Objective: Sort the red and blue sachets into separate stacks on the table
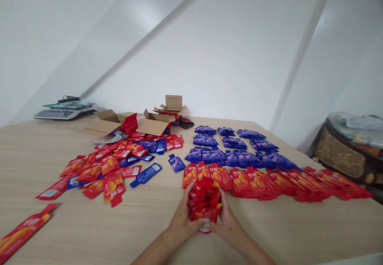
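Observation:
Between my left hand (184, 219) and my right hand (226, 221) is a bundle of red pouches (205, 201), gripped from both sides just above the table. My thumbs meet at its near end, and the fingers wrap round its sides. Right behind the bundle, a row of overlapping red pouches (254, 183) runs off to the right. Farther back lie blue pouches (233, 158) in several grouped rows. One single blue pouch (176, 163) lies left of these groups.
A loose heap of red and blue pouches (109, 163) spreads over the left of the wooden table (131, 225). Behind it stand open cardboard boxes (157, 125). A flat scale (64, 111) sits at the back left. One red pouch (24, 233) lies at the near left. A brown chair (341, 149) is at right.

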A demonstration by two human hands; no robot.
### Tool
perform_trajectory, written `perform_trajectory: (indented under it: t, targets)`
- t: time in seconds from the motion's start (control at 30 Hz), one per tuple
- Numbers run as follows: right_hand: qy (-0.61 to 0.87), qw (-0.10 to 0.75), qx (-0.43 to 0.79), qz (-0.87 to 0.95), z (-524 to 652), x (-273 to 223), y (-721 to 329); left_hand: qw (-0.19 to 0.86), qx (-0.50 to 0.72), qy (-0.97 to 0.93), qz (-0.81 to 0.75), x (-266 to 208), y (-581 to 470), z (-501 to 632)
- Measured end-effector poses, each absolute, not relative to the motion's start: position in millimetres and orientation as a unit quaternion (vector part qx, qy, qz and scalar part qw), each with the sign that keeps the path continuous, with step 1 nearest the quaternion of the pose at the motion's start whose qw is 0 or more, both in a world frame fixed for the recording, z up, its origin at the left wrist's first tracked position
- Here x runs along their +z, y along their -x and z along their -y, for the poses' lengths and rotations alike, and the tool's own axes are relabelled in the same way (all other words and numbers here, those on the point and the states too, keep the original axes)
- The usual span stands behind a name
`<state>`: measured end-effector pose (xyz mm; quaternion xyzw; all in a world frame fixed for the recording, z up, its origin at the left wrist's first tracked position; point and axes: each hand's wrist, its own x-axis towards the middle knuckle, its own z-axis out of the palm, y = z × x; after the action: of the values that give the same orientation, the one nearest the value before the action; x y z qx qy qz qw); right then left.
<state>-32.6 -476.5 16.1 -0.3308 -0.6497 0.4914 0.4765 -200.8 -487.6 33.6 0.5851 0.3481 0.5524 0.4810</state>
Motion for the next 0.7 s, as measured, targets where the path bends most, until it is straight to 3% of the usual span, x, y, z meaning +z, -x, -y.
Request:
perform_trajectory:
  t: [0.17, 0.3, 0.4, 0.5, 0.7]
  targets:
    - [0.359, 0.390, 0.458, 0.713, 471.0, -16.0, 31.8, 0.490, 0.486, -0.647, -0.326, 4.3, 218.2, 486.4]
    - [0.358, 0.391, 0.433, 0.729, 467.3, -19.5, 35.3, 0.476, 0.494, -0.627, -0.369, 3.3, 215.0, 483.6]
    - [0.353, 0.409, 0.433, 0.722, 463.2, -6.7, 41.9, 0.527, 0.498, -0.544, -0.422, 7.8, 210.9, 479.7]
    - [0.333, 0.418, 0.490, 0.689, 459.0, 13.7, 55.2, 0.613, 0.493, -0.429, -0.444, 16.8, 214.1, 474.7]
    - [0.302, 0.386, 0.637, 0.595, 456.1, 46.3, 101.4, 0.665, 0.452, -0.353, -0.478, 52.6, 261.6, 472.5]
